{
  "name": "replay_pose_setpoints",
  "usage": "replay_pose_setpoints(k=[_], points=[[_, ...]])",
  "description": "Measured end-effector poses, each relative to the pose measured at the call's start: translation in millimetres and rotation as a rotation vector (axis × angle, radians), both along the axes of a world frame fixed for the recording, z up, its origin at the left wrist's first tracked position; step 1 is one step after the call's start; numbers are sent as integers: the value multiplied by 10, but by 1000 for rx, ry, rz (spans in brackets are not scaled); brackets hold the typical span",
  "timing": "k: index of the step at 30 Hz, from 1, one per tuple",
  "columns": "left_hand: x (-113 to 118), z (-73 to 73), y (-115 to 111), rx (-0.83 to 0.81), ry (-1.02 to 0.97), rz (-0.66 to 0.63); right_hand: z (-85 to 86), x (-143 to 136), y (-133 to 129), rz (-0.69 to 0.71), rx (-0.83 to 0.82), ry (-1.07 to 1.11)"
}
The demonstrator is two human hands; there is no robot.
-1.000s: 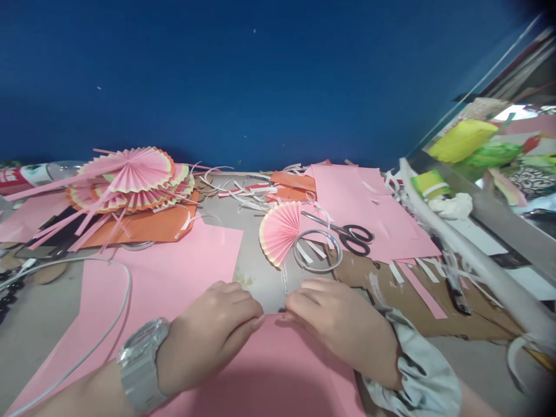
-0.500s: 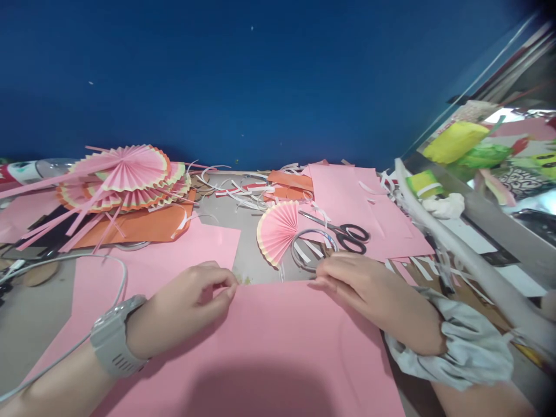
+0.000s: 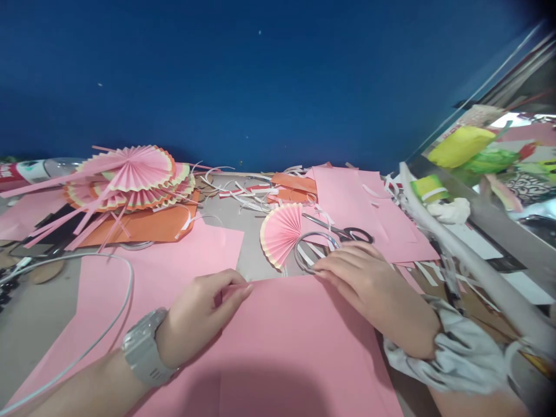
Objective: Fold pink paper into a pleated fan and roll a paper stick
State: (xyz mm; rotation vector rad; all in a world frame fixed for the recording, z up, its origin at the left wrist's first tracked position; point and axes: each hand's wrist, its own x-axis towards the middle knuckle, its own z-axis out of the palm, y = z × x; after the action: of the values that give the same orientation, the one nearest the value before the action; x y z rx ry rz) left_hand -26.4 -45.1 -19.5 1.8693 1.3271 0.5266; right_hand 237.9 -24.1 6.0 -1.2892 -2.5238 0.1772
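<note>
I locate the pink sheet (image 3: 282, 324) in the foreground, between both hands, its far edge toward the blue wall (image 3: 260, 87). The left hand (image 3: 197, 318) pinches that edge between thumb and fingers. The right hand (image 3: 376, 295) contacts the edge farther right; I cannot tell whether its thumb closes on the paper. Just beyond the edge, I identify the pleated fan (image 3: 281, 234), the grey ring (image 3: 296, 253) beside it, and the scissors (image 3: 344, 233), partly covered by the right hand. Farther left, pleated rosettes (image 3: 136, 168) overlie an orange sheet (image 3: 143, 225).
</note>
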Motion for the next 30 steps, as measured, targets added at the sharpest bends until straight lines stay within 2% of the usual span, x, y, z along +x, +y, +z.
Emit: replay_pose_setpoints(k=[2,6,8,14,26,28,30], points=[[39,-19,-32,39,25,21,-58,-100,-14,23,63,-36],[67,-35,-56,154,52,-1,-109,-249,-65,105,30,57],[53,-34,-51,186,46,-1,-99,-244,-64,94,13,86],[-12,-14,12,124,26,61,-27,22,53,-40,-94,5],[-24,-21,32,83,-9,133,-3,375,182,-320,-2,39],[-31,-24,41,82,-19,140,-23,375,177,-384,14,94],[-34,-20,50,87,-39,143,-27,329,150,-414,-37,207]])
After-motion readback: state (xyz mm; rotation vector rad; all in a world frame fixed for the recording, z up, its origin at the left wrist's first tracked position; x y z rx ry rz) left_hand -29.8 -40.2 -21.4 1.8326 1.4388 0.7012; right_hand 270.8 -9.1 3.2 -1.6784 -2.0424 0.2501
